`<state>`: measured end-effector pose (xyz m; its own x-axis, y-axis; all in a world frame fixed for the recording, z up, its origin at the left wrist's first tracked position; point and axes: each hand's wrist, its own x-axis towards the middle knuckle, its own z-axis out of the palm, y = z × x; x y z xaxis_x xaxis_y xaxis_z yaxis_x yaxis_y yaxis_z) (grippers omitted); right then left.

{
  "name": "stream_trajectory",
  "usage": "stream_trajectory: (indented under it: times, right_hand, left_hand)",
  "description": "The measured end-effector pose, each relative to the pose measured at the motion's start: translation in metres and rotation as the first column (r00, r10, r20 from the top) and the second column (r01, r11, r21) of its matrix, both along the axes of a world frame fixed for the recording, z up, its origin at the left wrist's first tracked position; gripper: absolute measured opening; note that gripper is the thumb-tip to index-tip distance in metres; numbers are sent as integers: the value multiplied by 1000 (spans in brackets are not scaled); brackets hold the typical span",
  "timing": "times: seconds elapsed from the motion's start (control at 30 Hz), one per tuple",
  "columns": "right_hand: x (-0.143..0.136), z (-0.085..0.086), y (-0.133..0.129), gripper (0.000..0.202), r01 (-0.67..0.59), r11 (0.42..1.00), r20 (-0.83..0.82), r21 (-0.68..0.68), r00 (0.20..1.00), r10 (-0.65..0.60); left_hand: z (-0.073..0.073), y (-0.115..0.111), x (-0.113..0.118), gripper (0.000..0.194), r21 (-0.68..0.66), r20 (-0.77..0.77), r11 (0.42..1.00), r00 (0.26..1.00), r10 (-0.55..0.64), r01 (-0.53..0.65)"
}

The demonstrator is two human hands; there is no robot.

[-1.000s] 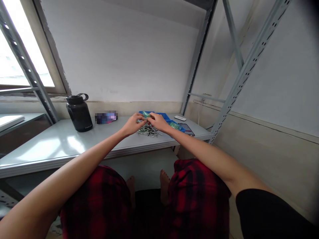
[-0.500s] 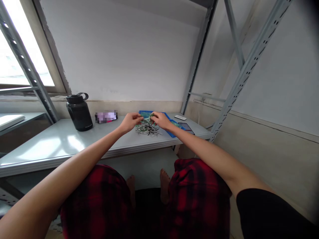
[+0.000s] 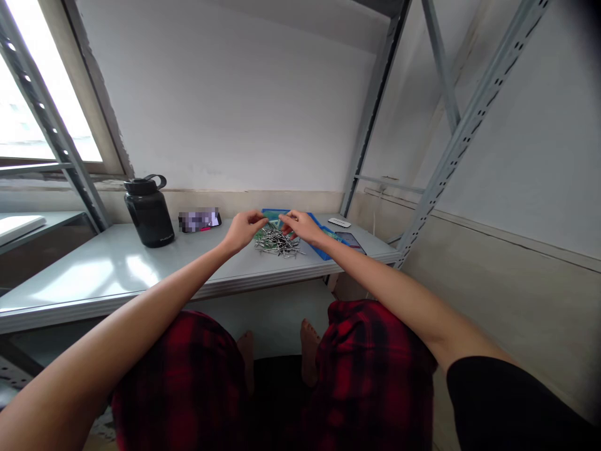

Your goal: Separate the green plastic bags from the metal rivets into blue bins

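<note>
A loose pile of thin metal pieces (image 3: 280, 243), like rivets or screws, lies on the grey table, with some green bits at its left edge. Over the pile's left side, my left hand (image 3: 245, 229) has thumb and index finger pinched together. My right hand (image 3: 303, 226) is pinched just above the right side, its fingertips close to those of the left. Something small and pale green shows at the right fingertips, too small to name. What the left fingertips hold, if anything, is hidden. Behind the hands is a blue tray (image 3: 275, 211) with green contents.
At the left stands a black bottle (image 3: 150, 214) with a loop lid. A propped phone (image 3: 200, 220) is beside it. On the right are a second blue tray (image 3: 323, 254), a dark flat device (image 3: 351, 243) and a white object (image 3: 339, 222). Metal shelf posts (image 3: 370, 119) frame the table.
My right hand has shifted slightly left, and its fingertips have changed position. Less of the green piece shows between my hands. The pile looks the same.
</note>
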<state>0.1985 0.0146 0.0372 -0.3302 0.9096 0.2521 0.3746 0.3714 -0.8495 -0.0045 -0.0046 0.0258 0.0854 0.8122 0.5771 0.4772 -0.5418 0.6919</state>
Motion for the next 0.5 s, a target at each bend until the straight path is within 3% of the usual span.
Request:
stream_trajectory:
  times: [0.1,0.17,0.37,0.5]
  right_hand:
    - [-6,8,-9,42,-69,985,-177,-155,983,41]
    - [-11,12,-12,43,-79,983,-220,-168,975,41]
    - [-2,22,4,22,-10,1000,-86,-13,996,8]
    - [46,31,30,29,213,955,119,207,963,-241]
  left_hand:
    - [1,-4,2,29,52,-50,999,999,10,-8]
    - [1,-5,6,29,73,-92,997,995,-26,33]
    - [-6,-6,14,31,113,-313,988,947,-69,109]
    - [-9,-2,8,35,67,-398,987,911,-108,147]
